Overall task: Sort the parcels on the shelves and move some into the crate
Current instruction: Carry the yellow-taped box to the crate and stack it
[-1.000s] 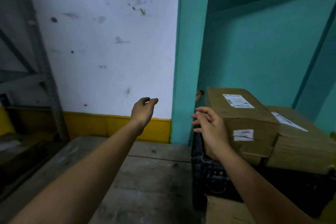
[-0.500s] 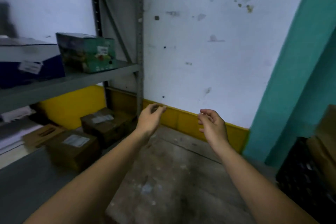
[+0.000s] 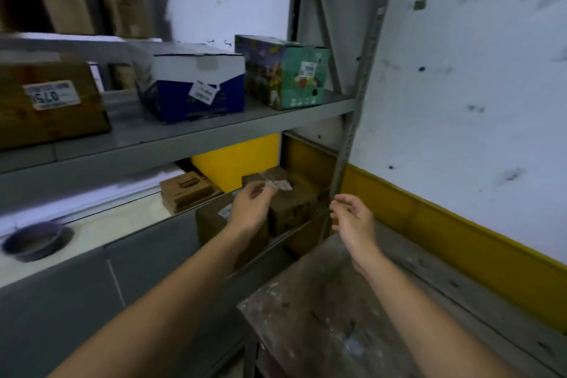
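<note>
Over the far left corner of the wooden bench (image 3: 322, 316), the right hand (image 3: 352, 221) hangs loose and holds nothing. The left hand (image 3: 250, 209), loose and empty too, is in front of the brown parcels (image 3: 291, 202) at the right end of the low shelf (image 3: 147, 242). A blue box (image 3: 190, 83) and a green box (image 3: 285, 70) sit on the shelf above (image 3: 214, 129).

Beyond the fingers of the left hand (image 3: 250, 209), brown cardboard boxes (image 3: 291, 205) stand packed under a grey metal shelf board (image 3: 196, 135). A grey perforated steel upright (image 3: 346, 144) stands just beside the fingers of the right hand (image 3: 352, 221). Beneath them lies a paint-stained wooden tabletop (image 3: 322, 301), open air above.
</note>
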### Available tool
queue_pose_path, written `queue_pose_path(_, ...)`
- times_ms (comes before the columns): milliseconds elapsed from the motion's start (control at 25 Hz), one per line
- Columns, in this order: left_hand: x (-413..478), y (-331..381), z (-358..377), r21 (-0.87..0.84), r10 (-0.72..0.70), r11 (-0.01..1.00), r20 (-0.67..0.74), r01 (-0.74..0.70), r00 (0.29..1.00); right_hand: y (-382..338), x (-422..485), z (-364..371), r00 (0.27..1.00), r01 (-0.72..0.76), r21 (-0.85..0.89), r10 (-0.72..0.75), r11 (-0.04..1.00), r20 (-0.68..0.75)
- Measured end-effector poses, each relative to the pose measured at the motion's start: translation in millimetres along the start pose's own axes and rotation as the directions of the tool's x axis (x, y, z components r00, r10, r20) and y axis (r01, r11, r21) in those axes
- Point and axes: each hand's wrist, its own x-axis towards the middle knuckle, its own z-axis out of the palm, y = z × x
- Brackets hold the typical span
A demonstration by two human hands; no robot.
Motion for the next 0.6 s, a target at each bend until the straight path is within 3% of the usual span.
queue_pose_path(440,100.8,-31.9,-50.4,0.079,-0.017,0.996,-0.241,0.037,0.970,33.0,92.9,110.8,0.960,-0.107,-0.052,0.117,0.993,0.255)
queue_pose_path(600,140.9,-47.6,-57.5,0.117,-0.049,0.990,-0.236,0.078,0.971,47.0,112.7,141.8,0.941,-0.174,-0.043,0.179,0.984,0.289)
